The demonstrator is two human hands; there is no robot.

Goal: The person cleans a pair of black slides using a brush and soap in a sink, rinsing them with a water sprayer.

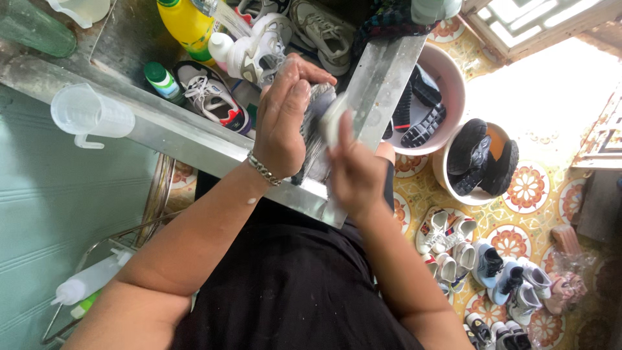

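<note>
Left hand: my left hand [285,123] is wrapped around a dark shoe [313,133], fingers curled over its top, a metal bracelet [262,168] at the wrist.
Right hand: my right hand [353,172] is closed on something pale and rounded [332,120] pressed against the shoe; it is blurred, so I cannot tell what the item is.
Shoe position: I see the shoe held between both hands, above the edge of a metal sink [194,139], in front of my body.
Inside the sink: a white and black sneaker [210,97] lies below a second white sneaker [262,48]; a yellow bottle [188,23] and a small green-capped bottle [161,81] stand beside them.
Sink rim: a clear plastic jug [91,113] sits on its side on the near rim, well apart from my hands.
In the way: my left hand covers most of the shoe, so its shape is hard to read.
Right of the sink: a pale round basin [450,84] holds dark shoes; next to it a smaller bowl [479,194] holds a black shoe [476,152].
Floor: I see pairs of small white and blue shoes [479,266] grouped on patterned tiles [528,188].
Lower left: a white squeeze bottle [87,282] rests on a wire rack against a pale green wall.
Cut off: the top edge crops more sneakers and containers; bright light from the upper right washes out the floor there.
</note>
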